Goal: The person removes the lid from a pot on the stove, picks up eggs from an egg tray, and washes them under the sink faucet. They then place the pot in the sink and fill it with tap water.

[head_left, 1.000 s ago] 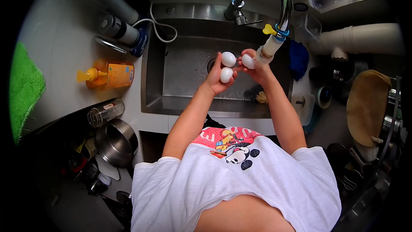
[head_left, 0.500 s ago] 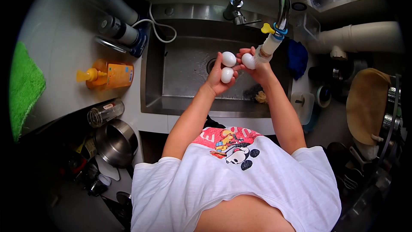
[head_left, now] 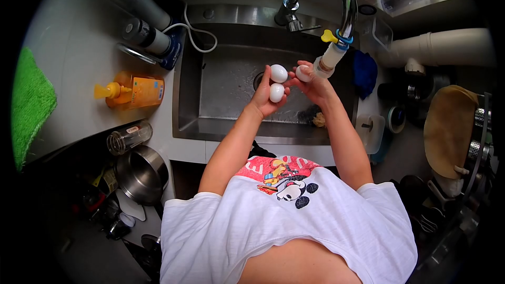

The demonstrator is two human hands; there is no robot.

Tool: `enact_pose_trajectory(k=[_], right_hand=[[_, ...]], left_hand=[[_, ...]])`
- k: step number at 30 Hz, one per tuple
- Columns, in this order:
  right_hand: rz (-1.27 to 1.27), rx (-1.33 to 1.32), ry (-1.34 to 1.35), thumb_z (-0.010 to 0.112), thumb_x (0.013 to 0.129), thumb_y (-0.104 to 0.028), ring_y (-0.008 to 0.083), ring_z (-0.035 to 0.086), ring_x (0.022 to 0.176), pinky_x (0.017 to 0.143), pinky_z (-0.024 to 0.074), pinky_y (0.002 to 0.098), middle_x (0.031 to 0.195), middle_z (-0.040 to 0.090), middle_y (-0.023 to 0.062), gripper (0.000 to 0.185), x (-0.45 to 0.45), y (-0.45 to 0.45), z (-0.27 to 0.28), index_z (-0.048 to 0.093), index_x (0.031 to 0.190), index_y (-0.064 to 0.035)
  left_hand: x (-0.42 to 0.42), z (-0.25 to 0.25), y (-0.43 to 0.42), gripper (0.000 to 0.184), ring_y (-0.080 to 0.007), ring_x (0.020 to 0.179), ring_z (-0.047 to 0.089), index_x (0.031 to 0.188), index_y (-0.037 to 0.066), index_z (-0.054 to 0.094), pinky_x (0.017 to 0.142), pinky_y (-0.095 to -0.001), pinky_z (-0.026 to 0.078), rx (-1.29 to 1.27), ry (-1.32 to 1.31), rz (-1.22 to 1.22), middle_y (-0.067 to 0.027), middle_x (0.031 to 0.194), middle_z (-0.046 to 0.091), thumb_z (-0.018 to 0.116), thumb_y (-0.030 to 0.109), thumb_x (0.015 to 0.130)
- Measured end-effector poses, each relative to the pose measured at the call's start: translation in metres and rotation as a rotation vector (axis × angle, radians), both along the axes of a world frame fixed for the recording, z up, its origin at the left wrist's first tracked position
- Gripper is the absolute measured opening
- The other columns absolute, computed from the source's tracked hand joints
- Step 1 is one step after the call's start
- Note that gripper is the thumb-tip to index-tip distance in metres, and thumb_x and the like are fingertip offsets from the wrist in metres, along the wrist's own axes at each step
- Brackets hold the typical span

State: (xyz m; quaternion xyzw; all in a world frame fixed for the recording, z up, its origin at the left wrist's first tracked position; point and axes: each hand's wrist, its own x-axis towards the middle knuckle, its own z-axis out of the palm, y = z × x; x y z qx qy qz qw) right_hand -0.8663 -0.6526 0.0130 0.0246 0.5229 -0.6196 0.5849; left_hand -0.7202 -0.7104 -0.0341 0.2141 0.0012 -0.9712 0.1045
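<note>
L hand (head_left: 264, 102) holds 2 eggs (head_left: 279, 73) side by side, fingers curled round them, palm up. R hand (head_left: 317, 88) has 3rd egg (head_left: 303, 73), fingers closed on it, next to tap (head_left: 333, 55) nozzle. All over sink (head_left: 226, 87), R of its ctr. Soap (head_left: 147, 91) on bench (head_left: 190, 150), L of sink's L edge; blue cloth (head_left: 364, 76) at R edge.

We see three plain white eggs (head_left: 276, 93) above the grey metal sink (head_left: 226, 87). Past the sink's left edge we have an orange bottle (head_left: 143, 91) with a yellow pump (head_left: 108, 91); by the sink's right edge, a deep blue bundle (head_left: 364, 75). Our white shirt (head_left: 321, 226) bears a red panel (head_left: 267, 162) and a black-and-white cartoon mouse (head_left: 290, 192).
</note>
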Motion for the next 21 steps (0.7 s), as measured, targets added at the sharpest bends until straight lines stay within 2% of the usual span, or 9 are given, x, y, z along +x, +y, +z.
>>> enact_pose_trajectory(k=[2, 3, 5, 8, 9, 11, 14, 17, 21], right_hand=[[0.027, 0.083, 0.178, 0.057, 0.083, -0.029, 0.0164, 0.060, 0.068, 0.052, 0.0501, 0.0227, 0.086, 0.059, 0.0089, 0.026, -0.003, 0.005, -0.015, 0.052, 0.095, -0.0065], [0.026, 0.082, 0.179, 0.057, 0.083, -0.029, 0.0164, 0.060, 0.068, 0.052, 0.0501, 0.0227, 0.086, 0.059, 0.0089, 0.026, -0.009, 0.008, -0.019, 0.052, 0.095, -0.0065], [0.235, -0.036, 0.053, 0.054, 0.084, -0.030, 0.0172, 0.061, 0.072, 0.054, 0.0510, 0.0229, 0.094, 0.057, 0.0089, 0.026, -0.020, 0.012, -0.019, 0.052, 0.096, -0.0071], [0.258, -0.135, -0.071, 0.053, 0.084, -0.025, 0.0178, 0.060, 0.075, 0.054, 0.0515, 0.0236, 0.095, 0.055, 0.0082, 0.022, -0.019, 0.011, -0.010, 0.051, 0.097, -0.0076], [0.258, -0.136, -0.071, 0.053, 0.084, -0.025, 0.0178, 0.060, 0.075, 0.054, 0.0515, 0.0236, 0.095, 0.055, 0.0082, 0.022, -0.014, 0.008, -0.003, 0.051, 0.097, -0.0076], [0.063, -0.032, -0.045, 0.055, 0.082, -0.023, 0.0190, 0.060, 0.074, 0.055, 0.0518, 0.0251, 0.092, 0.055, 0.0085, 0.023, 0.000, 0.001, 0.008, 0.050, 0.098, -0.0069], [-0.003, 0.041, -0.003, 0.058, 0.081, -0.022, 0.0204, 0.061, 0.075, 0.057, 0.0522, 0.0268, 0.095, 0.055, 0.0096, 0.026, 0.001, 0.003, 0.001, 0.050, 0.100, -0.0062], [0.008, 0.059, -0.065, 0.060, 0.079, -0.021, 0.0216, 0.061, 0.075, 0.059, 0.0526, 0.0280, 0.093, 0.056, 0.0101, 0.028, -0.011, 0.007, -0.025, 0.050, 0.101, -0.0057], [0.127, 0.028, -0.104, 0.057, 0.081, -0.021, 0.0214, 0.060, 0.077, 0.059, 0.0520, 0.0258, 0.092, 0.057, 0.0103, 0.030, -0.019, 0.009, -0.032, 0.049, 0.105, -0.0053]], left_hand=[[0.000, 0.001, 0.000, 0.059, -0.0109, 0.061, 0.056, 0.095, 0.012, 0.052, 0.047, -0.0212, 0.047, -0.093, -0.116, 0.010, -0.0037, 0.082, 0.060, 0.042, 0.068, 0.077], [-0.001, -0.001, 0.000, 0.059, -0.0109, 0.061, 0.056, 0.095, 0.012, 0.052, 0.047, -0.0212, 0.047, -0.094, -0.116, 0.010, -0.0037, 0.082, 0.060, 0.042, 0.068, 0.077], [-0.001, -0.006, 0.001, 0.059, -0.0111, 0.061, 0.056, 0.089, 0.012, 0.053, 0.048, -0.0227, 0.047, -0.128, -0.158, 0.014, -0.0008, 0.074, 0.058, 0.043, 0.068, 0.076], [0.000, -0.006, 0.001, 0.058, -0.0108, 0.061, 0.056, 0.083, 0.012, 0.054, 0.049, -0.0229, 0.047, -0.125, -0.183, 0.009, 0.0004, 0.070, 0.055, 0.045, 0.069, 0.074], [0.000, -0.007, 0.001, 0.058, -0.0108, 0.061, 0.056, 0.083, 0.012, 0.054, 0.049, -0.0229, 0.047, -0.126, -0.183, 0.010, 0.0004, 0.070, 0.055, 0.045, 0.069, 0.074], [0.000, -0.008, 0.000, 0.056, -0.0113, 0.061, 0.056, 0.093, 0.013, 0.053, 0.046, -0.0226, 0.048, -0.101, -0.175, 0.022, -0.0015, 0.074, 0.056, 0.044, 0.066, 0.077], [0.000, -0.003, -0.002, 0.056, -0.0114, 0.061, 0.056, 0.093, 0.013, 0.054, 0.047, -0.0225, 0.048, -0.123, -0.175, 0.021, -0.0017, 0.074, 0.056, 0.044, 0.066, 0.077], [-0.002, -0.002, -0.002, 0.059, -0.0098, 0.062, 0.057, 0.087, 0.012, 0.055, 0.051, -0.0234, 0.049, -0.171, -0.192, 0.016, 0.0008, 0.071, 0.057, 0.045, 0.068, 0.075], [-0.004, -0.001, -0.001, 0.059, -0.0097, 0.062, 0.057, 0.088, 0.011, 0.056, 0.052, -0.0237, 0.050, -0.175, -0.180, 0.013, 0.0010, 0.071, 0.057, 0.045, 0.068, 0.075]])
